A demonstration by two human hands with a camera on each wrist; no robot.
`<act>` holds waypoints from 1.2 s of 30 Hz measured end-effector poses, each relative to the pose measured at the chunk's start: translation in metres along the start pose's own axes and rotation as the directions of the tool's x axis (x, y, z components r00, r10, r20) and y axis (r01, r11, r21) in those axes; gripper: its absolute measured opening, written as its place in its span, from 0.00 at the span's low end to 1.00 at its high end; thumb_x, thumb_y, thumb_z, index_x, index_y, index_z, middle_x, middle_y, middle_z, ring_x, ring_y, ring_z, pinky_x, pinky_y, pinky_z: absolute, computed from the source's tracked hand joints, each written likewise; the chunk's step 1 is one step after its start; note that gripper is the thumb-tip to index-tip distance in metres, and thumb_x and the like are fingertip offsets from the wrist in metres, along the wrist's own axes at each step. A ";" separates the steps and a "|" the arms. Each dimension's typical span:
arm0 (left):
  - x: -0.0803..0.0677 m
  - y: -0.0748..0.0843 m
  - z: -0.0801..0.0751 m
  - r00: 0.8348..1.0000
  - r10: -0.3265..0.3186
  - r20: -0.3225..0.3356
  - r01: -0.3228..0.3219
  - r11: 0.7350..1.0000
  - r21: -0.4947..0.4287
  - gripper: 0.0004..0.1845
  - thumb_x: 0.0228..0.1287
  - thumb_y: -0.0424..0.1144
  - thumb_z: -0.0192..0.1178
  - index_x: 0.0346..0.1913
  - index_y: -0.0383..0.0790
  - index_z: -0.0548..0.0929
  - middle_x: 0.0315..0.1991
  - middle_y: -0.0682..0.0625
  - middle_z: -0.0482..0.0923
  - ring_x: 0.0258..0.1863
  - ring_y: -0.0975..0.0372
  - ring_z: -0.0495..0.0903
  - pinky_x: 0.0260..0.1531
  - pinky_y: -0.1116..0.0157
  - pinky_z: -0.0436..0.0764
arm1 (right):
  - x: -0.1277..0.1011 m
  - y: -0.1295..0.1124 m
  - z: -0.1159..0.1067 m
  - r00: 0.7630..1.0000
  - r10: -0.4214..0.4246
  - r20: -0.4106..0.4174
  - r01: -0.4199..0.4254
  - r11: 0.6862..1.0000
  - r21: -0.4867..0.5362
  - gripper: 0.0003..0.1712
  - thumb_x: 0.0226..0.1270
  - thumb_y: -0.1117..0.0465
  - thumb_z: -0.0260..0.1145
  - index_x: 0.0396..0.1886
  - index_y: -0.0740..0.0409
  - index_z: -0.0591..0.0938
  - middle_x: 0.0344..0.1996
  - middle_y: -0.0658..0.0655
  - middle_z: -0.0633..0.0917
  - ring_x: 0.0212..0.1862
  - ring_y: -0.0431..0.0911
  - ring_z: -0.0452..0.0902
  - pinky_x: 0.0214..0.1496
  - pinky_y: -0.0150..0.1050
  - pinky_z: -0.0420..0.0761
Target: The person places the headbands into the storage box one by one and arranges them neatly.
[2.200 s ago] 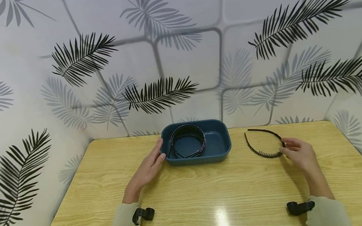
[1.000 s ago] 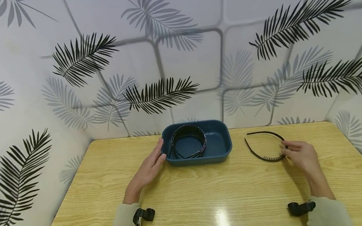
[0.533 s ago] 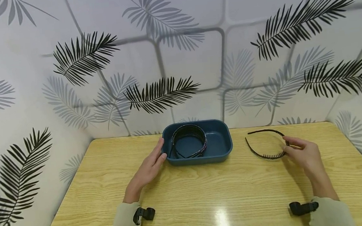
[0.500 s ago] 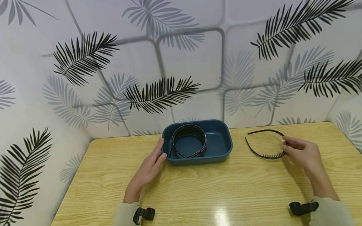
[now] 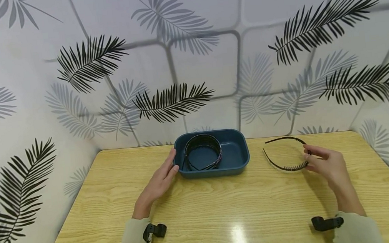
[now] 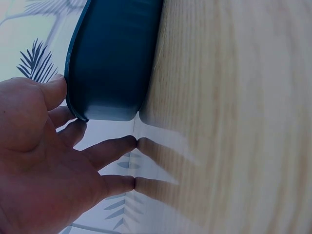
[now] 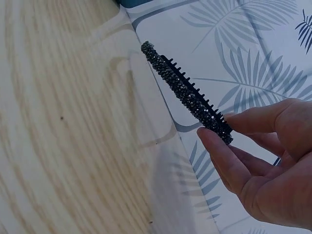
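Leaf-patterned walls close round a pale wooden worktop (image 5: 223, 211) in the head view. On it stands one dark blue tray (image 5: 241, 160), with headbands (image 5: 202, 151) stacked at its left end; their number is hard to tell, at least two. One more toothed black headband (image 5: 285, 165) is to the right of the tray and apart from it, pinched at its right bend by the right hand (image 5: 326, 164), thumb and forefinger closed on it, forearm stretched forward from a pale sleeve. The left hand (image 5: 158, 184) lies flat with straight fingers, its tips against the tray's left wall.

From the left wrist, the one tray (image 6: 114, 63) fills the top, and the left hand (image 6: 44, 161) is spread, thumb touching the tray's rim, two fingertips pressing on the worktop (image 6: 234, 126).

From the right wrist, a single glittery black headband (image 7: 187, 95) slants above the worktop (image 7: 63, 126), teeth showing along one edge. The right hand (image 7: 258, 165) pinches its near end between thumb and forefinger, the other fingers loosely curled beneath.
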State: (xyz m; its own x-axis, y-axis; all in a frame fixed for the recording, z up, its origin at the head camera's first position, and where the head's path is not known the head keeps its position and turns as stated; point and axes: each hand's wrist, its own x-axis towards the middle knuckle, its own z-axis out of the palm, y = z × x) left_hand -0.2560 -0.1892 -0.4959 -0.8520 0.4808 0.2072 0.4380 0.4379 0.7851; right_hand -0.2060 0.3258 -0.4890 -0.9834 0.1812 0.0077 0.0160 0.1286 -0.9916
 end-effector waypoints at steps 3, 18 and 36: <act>0.000 0.000 0.000 1.000 0.002 -0.004 -0.002 1.000 0.006 0.32 0.85 0.36 0.43 0.82 0.30 0.45 0.82 0.36 0.39 0.81 0.45 0.42 0.76 0.44 0.52 | -0.001 -0.003 0.001 1.000 -0.008 -0.003 0.008 0.999 0.046 0.22 0.72 0.66 0.69 0.64 0.59 0.83 0.41 0.34 0.86 0.42 0.30 0.85 0.40 0.34 0.87; 0.000 -0.002 0.000 1.000 -0.002 -0.008 0.002 1.000 0.022 0.32 0.85 0.36 0.44 0.82 0.31 0.45 0.82 0.37 0.39 0.81 0.46 0.43 0.76 0.44 0.52 | -0.004 -0.023 0.013 0.998 -0.051 -0.020 0.052 0.996 0.066 0.26 0.72 0.67 0.69 0.68 0.65 0.79 0.44 0.37 0.87 0.44 0.28 0.83 0.40 0.33 0.86; 0.000 -0.003 0.000 1.000 0.001 -0.016 -0.001 1.000 0.027 0.32 0.85 0.36 0.44 0.82 0.32 0.46 0.82 0.36 0.41 0.81 0.47 0.43 0.76 0.45 0.52 | -0.004 -0.030 0.038 0.993 -0.103 0.054 0.093 0.981 0.168 0.26 0.71 0.70 0.69 0.67 0.69 0.79 0.47 0.41 0.88 0.48 0.30 0.84 0.42 0.34 0.86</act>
State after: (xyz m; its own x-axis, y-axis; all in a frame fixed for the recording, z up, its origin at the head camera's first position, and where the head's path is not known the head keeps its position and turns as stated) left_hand -0.2577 -0.1904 -0.4981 -0.8559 0.4693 0.2172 0.4462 0.4581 0.7688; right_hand -0.2089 0.2838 -0.4642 -0.9882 0.1136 0.1032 -0.1062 -0.0209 -0.9941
